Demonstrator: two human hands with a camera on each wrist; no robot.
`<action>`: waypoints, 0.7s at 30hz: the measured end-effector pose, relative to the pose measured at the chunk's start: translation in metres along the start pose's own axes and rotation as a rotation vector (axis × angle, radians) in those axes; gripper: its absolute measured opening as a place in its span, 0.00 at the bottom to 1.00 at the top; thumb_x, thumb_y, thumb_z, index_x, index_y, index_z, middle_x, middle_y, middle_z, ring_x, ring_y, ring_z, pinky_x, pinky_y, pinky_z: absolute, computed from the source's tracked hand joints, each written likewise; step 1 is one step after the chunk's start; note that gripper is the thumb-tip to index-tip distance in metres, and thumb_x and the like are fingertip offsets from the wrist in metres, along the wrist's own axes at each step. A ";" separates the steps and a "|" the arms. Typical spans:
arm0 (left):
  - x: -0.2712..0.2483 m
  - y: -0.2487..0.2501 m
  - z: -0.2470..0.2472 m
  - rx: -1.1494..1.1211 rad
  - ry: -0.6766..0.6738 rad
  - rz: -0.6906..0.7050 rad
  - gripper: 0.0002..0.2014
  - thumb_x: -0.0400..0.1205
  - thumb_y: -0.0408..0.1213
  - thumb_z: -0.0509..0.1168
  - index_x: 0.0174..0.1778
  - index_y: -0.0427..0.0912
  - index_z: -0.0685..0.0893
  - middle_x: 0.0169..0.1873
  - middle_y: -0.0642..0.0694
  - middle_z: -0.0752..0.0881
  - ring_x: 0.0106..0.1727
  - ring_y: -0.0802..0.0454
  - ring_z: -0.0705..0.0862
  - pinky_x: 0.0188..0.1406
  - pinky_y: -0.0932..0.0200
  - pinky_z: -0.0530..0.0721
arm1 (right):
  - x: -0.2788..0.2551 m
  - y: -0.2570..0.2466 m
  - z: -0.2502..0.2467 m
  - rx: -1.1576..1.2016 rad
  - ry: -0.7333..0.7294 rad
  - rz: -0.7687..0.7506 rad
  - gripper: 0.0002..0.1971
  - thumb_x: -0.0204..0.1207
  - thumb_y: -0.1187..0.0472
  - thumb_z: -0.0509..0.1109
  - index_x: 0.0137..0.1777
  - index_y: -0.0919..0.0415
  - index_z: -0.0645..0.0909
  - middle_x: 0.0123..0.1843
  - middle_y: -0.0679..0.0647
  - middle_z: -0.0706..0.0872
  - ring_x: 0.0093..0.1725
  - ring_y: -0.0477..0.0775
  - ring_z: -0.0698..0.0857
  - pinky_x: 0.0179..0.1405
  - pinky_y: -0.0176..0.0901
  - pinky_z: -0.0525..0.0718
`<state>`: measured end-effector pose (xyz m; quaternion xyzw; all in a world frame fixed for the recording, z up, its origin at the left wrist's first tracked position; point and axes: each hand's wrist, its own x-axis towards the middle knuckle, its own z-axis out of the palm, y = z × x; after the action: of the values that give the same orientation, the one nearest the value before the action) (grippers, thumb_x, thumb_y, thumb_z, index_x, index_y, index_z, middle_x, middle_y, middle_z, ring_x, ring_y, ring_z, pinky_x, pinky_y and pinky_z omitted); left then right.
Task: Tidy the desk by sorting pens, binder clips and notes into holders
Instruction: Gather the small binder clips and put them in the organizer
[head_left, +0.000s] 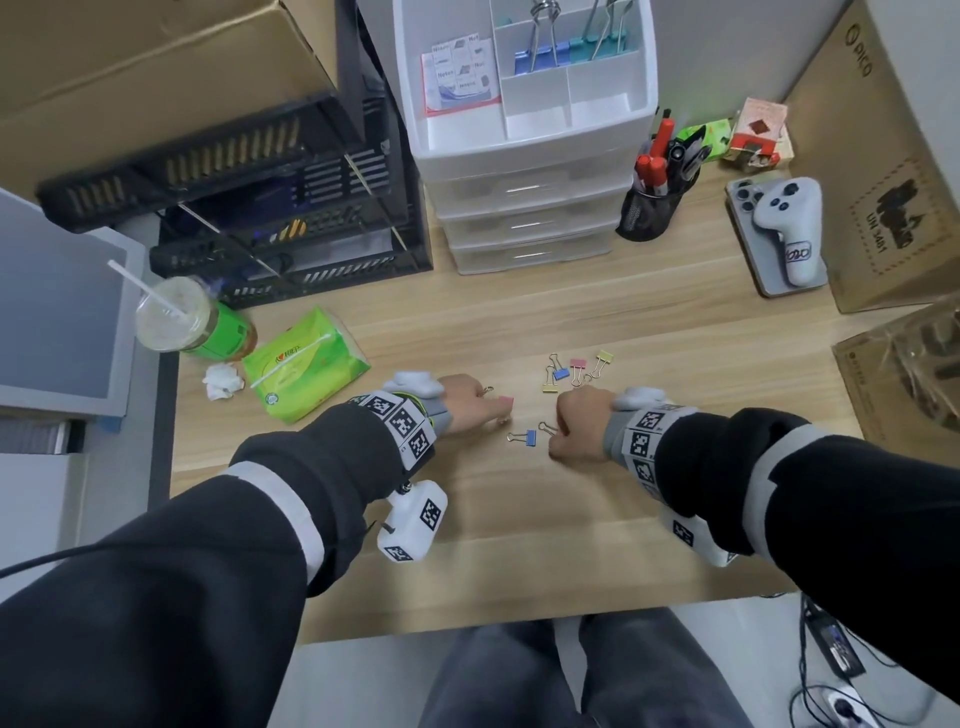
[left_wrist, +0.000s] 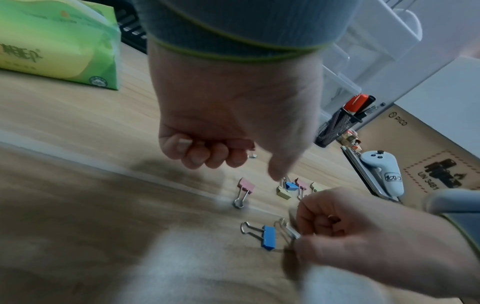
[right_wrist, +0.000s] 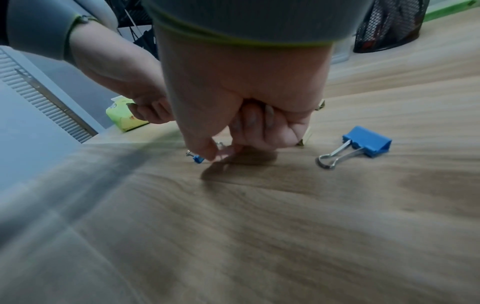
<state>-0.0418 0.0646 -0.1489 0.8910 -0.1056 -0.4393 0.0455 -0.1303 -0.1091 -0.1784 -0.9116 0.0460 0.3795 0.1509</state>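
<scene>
My left hand (head_left: 467, 402) hovers low over the wooden desk (head_left: 519, 519), its curled fingers (left_wrist: 207, 156) holding a pink binder clip (left_wrist: 242, 144). A second pink clip (left_wrist: 245, 186) lies just beyond it. My right hand (head_left: 579, 423) pinches the wire handle (head_left: 545, 428) of a binder clip between thumb and forefinger (right_wrist: 207, 151); the clip's body is hidden. A blue clip (head_left: 525, 436) lies between the hands. Several small coloured clips (head_left: 571, 370) lie behind them. The white compartment tray (head_left: 524, 130) on the drawer unit holds notes and large clips.
A black mesh pen cup (head_left: 649, 213) with markers stands right of the drawers. A green tissue pack (head_left: 304, 364), crumpled tissue and a lidded cup (head_left: 176, 322) sit at the left. A controller on a phone (head_left: 784, 228) and cardboard boxes line the right side.
</scene>
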 end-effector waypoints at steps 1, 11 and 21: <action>0.002 0.000 0.001 0.040 0.028 0.007 0.24 0.83 0.55 0.63 0.26 0.42 0.72 0.25 0.47 0.71 0.29 0.46 0.71 0.28 0.58 0.65 | -0.002 -0.001 -0.002 0.078 0.001 0.013 0.16 0.70 0.45 0.65 0.34 0.59 0.76 0.33 0.51 0.82 0.32 0.54 0.81 0.35 0.41 0.80; 0.015 0.031 -0.001 0.212 0.067 0.049 0.13 0.83 0.26 0.58 0.59 0.36 0.83 0.47 0.43 0.85 0.45 0.46 0.78 0.45 0.55 0.77 | -0.003 0.054 -0.039 1.439 -0.263 0.226 0.16 0.83 0.59 0.53 0.32 0.55 0.67 0.20 0.47 0.60 0.16 0.47 0.56 0.20 0.32 0.51; 0.014 0.029 0.012 0.244 0.117 0.039 0.20 0.73 0.56 0.62 0.24 0.46 0.66 0.21 0.50 0.65 0.23 0.48 0.64 0.26 0.61 0.61 | 0.008 0.082 -0.048 1.721 -0.064 0.339 0.06 0.81 0.68 0.58 0.44 0.62 0.75 0.23 0.49 0.70 0.17 0.44 0.61 0.11 0.29 0.56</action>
<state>-0.0477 0.0332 -0.1619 0.9118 -0.1729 -0.3693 -0.0486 -0.1088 -0.2018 -0.1721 -0.4514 0.4466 0.2559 0.7289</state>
